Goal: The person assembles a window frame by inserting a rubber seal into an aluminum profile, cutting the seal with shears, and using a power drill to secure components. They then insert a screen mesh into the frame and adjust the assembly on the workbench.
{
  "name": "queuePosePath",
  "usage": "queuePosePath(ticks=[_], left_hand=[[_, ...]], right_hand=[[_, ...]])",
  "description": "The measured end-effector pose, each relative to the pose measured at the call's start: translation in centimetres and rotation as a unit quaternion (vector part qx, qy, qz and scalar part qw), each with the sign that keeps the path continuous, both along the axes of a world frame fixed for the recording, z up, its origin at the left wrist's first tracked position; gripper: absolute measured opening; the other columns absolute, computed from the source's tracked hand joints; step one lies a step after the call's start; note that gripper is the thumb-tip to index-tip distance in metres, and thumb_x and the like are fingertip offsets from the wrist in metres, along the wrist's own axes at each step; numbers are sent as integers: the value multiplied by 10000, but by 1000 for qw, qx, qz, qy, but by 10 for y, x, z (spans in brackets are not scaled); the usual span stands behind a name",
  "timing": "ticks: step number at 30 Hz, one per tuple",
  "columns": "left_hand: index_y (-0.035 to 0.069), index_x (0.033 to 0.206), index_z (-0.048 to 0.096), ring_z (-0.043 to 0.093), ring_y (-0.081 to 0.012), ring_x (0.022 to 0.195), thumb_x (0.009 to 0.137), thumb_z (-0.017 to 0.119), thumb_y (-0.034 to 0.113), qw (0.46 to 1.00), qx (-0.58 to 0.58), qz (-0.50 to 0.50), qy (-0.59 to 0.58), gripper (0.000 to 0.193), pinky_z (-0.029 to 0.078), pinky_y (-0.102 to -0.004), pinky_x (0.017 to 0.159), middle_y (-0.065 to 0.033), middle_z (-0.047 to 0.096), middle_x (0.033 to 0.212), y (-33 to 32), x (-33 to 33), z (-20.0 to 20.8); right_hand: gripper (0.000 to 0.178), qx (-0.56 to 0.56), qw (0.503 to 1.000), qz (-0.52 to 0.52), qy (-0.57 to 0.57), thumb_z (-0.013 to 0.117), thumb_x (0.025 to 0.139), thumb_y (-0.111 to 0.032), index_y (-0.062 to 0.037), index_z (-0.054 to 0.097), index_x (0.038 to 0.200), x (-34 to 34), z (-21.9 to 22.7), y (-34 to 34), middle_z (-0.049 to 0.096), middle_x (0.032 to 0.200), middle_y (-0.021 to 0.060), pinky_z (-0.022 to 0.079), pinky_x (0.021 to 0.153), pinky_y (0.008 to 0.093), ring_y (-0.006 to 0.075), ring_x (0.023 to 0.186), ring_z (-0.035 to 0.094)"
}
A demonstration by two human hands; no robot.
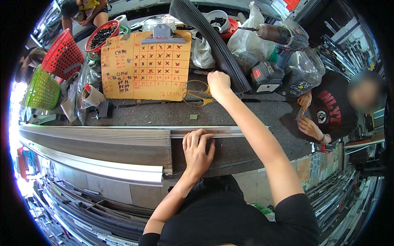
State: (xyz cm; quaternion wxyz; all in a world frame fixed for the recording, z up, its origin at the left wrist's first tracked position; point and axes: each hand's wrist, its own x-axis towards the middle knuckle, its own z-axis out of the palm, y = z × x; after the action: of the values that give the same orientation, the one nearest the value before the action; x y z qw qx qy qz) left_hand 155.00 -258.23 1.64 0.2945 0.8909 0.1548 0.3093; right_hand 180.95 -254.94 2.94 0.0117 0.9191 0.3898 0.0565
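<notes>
My left hand (pixel 198 151) rests on a long thin aluminium rail (pixel 230 131) along the bench, fingers bent over it and thumb apart. Just left of that hand ends a stack of ribbed grey-brown strips (pixel 98 143). My right hand (pixel 218 84) is closed at the back of the bench, right above yellow-handled scissors (pixel 198 97); what lies inside its fingers is hidden. A thin dark and reddish item (pixel 199 71) shows beside its knuckles. Against the back leans an orange clipboard sheet (pixel 145 67) with a hand-drawn grid.
Behind the right hand slants a bundle of black ribbed strips (pixel 213 45). A cordless drill (pixel 281 37) with its battery (pixel 266 76) stands to the right. Red basket (pixel 63 53) and green basket (pixel 42 88) sit at left. A co-worker's hands (pixel 310 125) handle a small piece at right.
</notes>
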Motion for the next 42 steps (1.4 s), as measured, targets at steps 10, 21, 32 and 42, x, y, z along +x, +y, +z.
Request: queuePosePath(ticks=[10, 21, 32, 42], left_hand=[[106, 1018, 685, 552, -300, 1121, 788, 759, 112, 1000, 4, 4, -3, 242, 358, -453, 1037, -82, 591, 1118, -1, -1, 0], [122, 992, 692, 557, -275, 1124, 787, 747, 118, 1000, 6, 19, 14, 212, 363, -432, 1041, -61, 596, 1123, -2, 1, -1], [134, 1003, 726, 543, -271, 1136, 828, 739, 187, 999, -26, 21, 29, 183, 344, -423, 1017, -69, 601, 1127, -1, 0, 6], [143, 863, 775, 471, -348, 1265, 763, 815, 164, 975, -30, 217, 24, 110, 400, -483, 1042, -71, 569, 1082, -31, 5, 2]], right_hand=[[112, 40, 996, 35, -76, 659, 801, -80, -73, 756, 745, 7, 4, -2, 742, 782, 145, 604, 638, 373, 276, 756, 755], [128, 69, 996, 29, 46, 657, 868, -106, -19, 735, 816, -15, 46, -20, 741, 825, 161, 598, 698, 381, 287, 792, 748], [402, 459, 887, 9, -42, 768, 906, -202, -3, 588, 1206, 66, 127, -213, 662, 1186, 62, 457, 931, 306, 139, 1068, 612], [650, 343, 721, 268, 538, 736, 882, -477, 83, 562, 1161, 141, 139, -168, 476, 607, 17, 378, 523, 248, 113, 519, 458]])
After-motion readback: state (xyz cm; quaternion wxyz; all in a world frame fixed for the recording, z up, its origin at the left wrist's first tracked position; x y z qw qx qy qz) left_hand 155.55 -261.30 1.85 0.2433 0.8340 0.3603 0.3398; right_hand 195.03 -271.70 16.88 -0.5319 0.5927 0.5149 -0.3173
